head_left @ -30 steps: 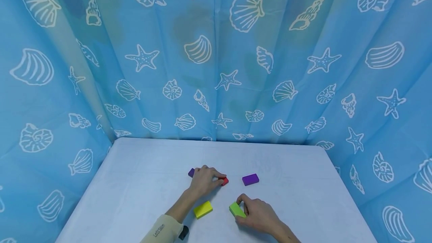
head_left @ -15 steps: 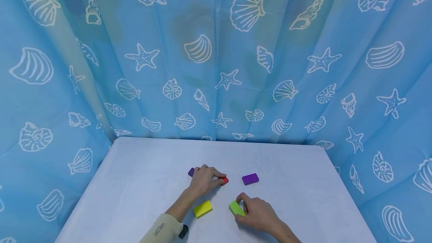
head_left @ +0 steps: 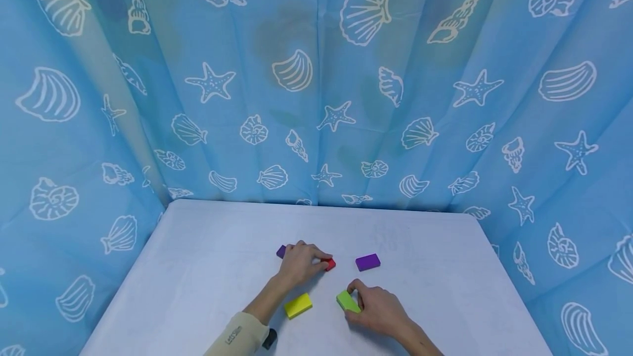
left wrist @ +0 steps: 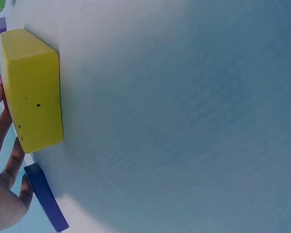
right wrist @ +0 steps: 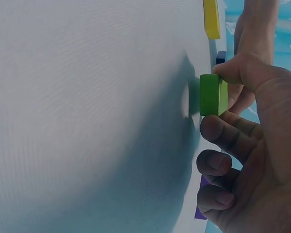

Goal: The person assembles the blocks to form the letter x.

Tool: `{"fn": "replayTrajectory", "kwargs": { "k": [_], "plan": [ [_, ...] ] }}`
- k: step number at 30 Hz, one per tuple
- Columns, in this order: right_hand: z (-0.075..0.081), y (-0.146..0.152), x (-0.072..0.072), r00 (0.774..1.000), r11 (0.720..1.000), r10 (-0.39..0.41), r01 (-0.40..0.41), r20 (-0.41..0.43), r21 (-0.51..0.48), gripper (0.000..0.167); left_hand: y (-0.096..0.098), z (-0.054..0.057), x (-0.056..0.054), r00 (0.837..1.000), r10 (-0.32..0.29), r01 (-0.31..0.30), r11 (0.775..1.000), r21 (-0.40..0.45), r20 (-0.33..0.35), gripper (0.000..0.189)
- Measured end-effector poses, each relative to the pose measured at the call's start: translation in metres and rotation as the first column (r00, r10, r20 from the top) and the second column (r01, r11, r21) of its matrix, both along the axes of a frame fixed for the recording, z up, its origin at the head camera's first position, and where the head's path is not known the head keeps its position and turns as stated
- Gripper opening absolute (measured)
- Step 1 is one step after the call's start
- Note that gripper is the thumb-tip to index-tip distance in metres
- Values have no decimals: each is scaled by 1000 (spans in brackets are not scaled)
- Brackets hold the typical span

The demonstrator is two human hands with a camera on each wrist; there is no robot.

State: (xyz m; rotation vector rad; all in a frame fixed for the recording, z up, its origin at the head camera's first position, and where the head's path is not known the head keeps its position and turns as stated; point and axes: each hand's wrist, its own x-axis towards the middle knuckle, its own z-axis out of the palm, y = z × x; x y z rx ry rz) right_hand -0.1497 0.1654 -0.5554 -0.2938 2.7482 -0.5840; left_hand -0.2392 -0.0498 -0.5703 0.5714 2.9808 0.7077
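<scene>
My left hand point(head_left: 299, 265) pinches a small red block point(head_left: 329, 264) between thumb and fingertips, and covers most of it. A purple block point(head_left: 281, 251) pokes out just beyond that hand's far side. Nearer to me, a yellow block point(head_left: 298, 306) lies beside the left forearm; it looks large in the left wrist view. My right hand point(head_left: 381, 310) grips a light green block point(head_left: 348, 301) by its two ends. In the right wrist view the thumb is on one end of the green block point(right wrist: 211, 94) and the index finger on the other.
Another purple block point(head_left: 368, 262) lies beyond my right hand. A dark object point(head_left: 269, 339) is partly hidden by the left sleeve point(head_left: 239, 335). The white table point(head_left: 207, 251) ends at a blue curtain point(head_left: 316, 142) with shell prints, which stands behind and on both sides.
</scene>
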Motion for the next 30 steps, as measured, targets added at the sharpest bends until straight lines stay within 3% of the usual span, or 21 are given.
{"fn": "replayTrajectory", "kwargs": {
  "k": [30],
  "plan": [
    [-2, 1, -7, 998, 1000, -26, 26, -62, -12, 45, 2, -1, 2, 1000, 15, -15, 1000, -13, -13, 25]
  ]
}}
